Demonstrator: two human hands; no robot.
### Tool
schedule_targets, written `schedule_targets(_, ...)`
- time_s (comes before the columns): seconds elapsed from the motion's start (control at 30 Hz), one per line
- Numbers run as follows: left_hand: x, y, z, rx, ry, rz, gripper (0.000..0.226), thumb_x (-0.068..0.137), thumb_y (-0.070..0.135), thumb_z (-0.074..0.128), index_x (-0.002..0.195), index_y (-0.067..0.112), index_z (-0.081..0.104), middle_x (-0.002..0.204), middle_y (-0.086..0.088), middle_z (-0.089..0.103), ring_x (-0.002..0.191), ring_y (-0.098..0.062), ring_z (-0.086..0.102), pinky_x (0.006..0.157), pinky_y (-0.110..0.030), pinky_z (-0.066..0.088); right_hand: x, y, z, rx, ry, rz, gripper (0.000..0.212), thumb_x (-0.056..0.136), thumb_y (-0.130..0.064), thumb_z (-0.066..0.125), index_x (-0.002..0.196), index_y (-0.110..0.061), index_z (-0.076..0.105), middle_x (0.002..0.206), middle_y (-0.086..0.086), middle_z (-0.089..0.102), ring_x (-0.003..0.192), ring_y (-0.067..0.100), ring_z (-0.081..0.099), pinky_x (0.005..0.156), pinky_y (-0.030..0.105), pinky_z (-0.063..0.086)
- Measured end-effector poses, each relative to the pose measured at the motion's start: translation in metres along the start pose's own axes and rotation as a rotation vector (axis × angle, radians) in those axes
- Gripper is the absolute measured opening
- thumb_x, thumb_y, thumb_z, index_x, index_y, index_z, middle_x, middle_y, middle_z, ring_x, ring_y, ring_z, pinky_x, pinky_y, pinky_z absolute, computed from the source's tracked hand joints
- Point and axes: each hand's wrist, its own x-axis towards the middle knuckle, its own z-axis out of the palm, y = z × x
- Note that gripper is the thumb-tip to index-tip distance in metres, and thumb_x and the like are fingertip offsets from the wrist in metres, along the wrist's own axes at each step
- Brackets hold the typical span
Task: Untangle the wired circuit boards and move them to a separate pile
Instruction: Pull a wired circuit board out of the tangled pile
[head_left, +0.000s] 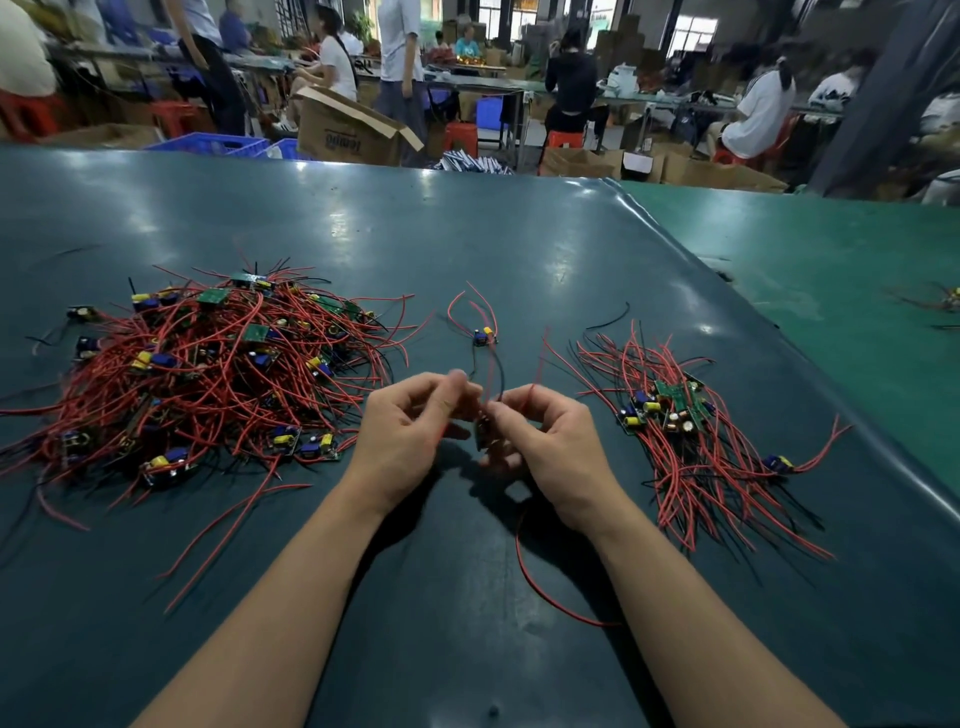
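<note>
Both hands up at mid-worktop; the left hand and right hand have their fingers pinched on one small circuit board, its wires trailing toward the near edge; tangled pile toward the left edge; sorted pile toward the right edge; a lone board lies beyond the hands.

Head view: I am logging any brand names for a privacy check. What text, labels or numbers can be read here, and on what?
"tempo", printed upside down on the side of the open cardboard box behind the table.
Markings on the circuit boards in the tangled pile and the sorted pile: too small to read.
Other background boxes: blurred, unreadable.
</note>
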Motion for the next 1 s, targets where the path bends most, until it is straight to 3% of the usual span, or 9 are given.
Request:
schedule_targets(0.1,0.002,-0.001,-0.005,-0.081,-0.064,-0.105,0.036,0.093,-0.014,0.041,0.099,0.009,0.068,0.088,-0.008,0.074,0.086,-0.018,0.071,0.065,-0.025,0.056,0.003,-0.001,-0.001,0.077,0.046,0.007,0.010,0.094,-0.004,0.060,0.086,-0.010,0.058,0.069,0.001,0.067,0.052,0.021,0.063,0.047,0.027,0.054)
schedule_targets(0.17,0.002,-0.001,-0.007,-0.015,-0.103,-0.094,0.041,0.086,-0.021,0.042,0.099,0.009,0.068,0.091,-0.008,0.073,0.089,-0.016,0.070,0.067,-0.025,0.055,0.004,-0.001,-0.002,0.084,0.060,-0.010,0.013,0.094,-0.001,0.059,0.085,-0.011,0.057,0.071,0.002,0.064,0.055,0.020,0.063,0.051,0.026,0.054)
schedule_targets(0.3,0.004,-0.004,-0.003,-0.051,0.007,-0.137,0.016,0.096,0.001,0.056,0.102,0.002,0.070,0.084,-0.005,0.074,0.077,-0.013,0.072,0.063,-0.021,0.056,0.004,-0.005,-0.004,0.173,0.065,-0.030,0.020,0.093,0.008,0.051,0.082,-0.008,0.057,0.078,0.005,0.068,0.056,0.017,0.061,0.054,0.024,0.053)
schedule_targets(0.47,0.007,-0.002,0.002,-0.087,0.138,-0.212,0.016,0.087,0.012,0.071,0.099,0.003,0.065,0.073,-0.012,0.067,0.056,-0.015,0.067,0.047,-0.022,0.053,0.004,-0.011,-0.012,0.359,0.047,-0.032,0.025,0.091,0.014,0.044,0.080,-0.005,0.055,0.069,0.006,0.068,0.059,0.019,0.062,0.056,0.024,0.052)
schedule_targets(0.57,0.004,-0.001,0.000,-0.068,0.108,-0.205,0.022,0.083,0.007,0.075,0.092,0.003,0.056,0.062,-0.009,0.068,0.046,-0.019,0.063,0.040,-0.023,0.048,0.004,-0.009,-0.009,0.345,0.036,-0.040,0.018,0.093,0.010,0.050,0.088,-0.003,0.060,0.073,0.009,0.070,0.058,0.018,0.063,0.057,0.024,0.054)
schedule_targets(0.63,0.000,0.001,0.000,-0.095,0.024,-0.176,0.017,0.087,0.001,0.068,0.101,0.003,0.058,0.070,-0.006,0.073,0.054,-0.019,0.068,0.044,-0.023,0.051,0.005,-0.007,-0.008,0.330,0.033,-0.044,0.015,0.092,0.008,0.054,0.092,-0.003,0.064,0.074,0.009,0.071,0.059,0.017,0.064,0.058,0.022,0.055)
schedule_targets(0.73,-0.002,0.004,-0.001,-0.186,-0.050,-0.164,0.029,0.092,-0.006,0.058,0.118,0.007,0.055,0.083,-0.006,0.076,0.068,-0.020,0.073,0.057,-0.026,0.058,0.007,-0.005,-0.008,0.286,0.017,-0.035,0.015,0.090,0.005,0.059,0.097,-0.004,0.068,0.077,0.010,0.072,0.061,0.015,0.066,0.060,0.020,0.055)
schedule_targets(0.9,-0.004,0.002,0.002,-0.038,-0.181,-0.117,0.017,0.084,0.009,0.069,0.098,-0.001,0.068,0.082,-0.008,0.076,0.074,-0.017,0.072,0.070,-0.027,0.058,0.007,-0.001,-0.003,0.127,0.033,-0.070,0.018,0.090,0.007,0.061,0.104,-0.005,0.065,0.071,0.003,0.072,0.060,0.011,0.065,0.058,0.021,0.054)
schedule_targets(1.0,-0.002,0.000,0.004,0.055,-0.119,-0.071,0.019,0.076,0.003,0.077,0.094,0.001,0.072,0.096,-0.013,0.072,0.076,-0.014,0.072,0.073,-0.024,0.058,0.005,-0.001,-0.003,0.081,0.044,-0.075,0.010,0.090,0.004,0.062,0.094,-0.004,0.066,0.074,0.004,0.073,0.065,0.012,0.067,0.059,0.020,0.054)
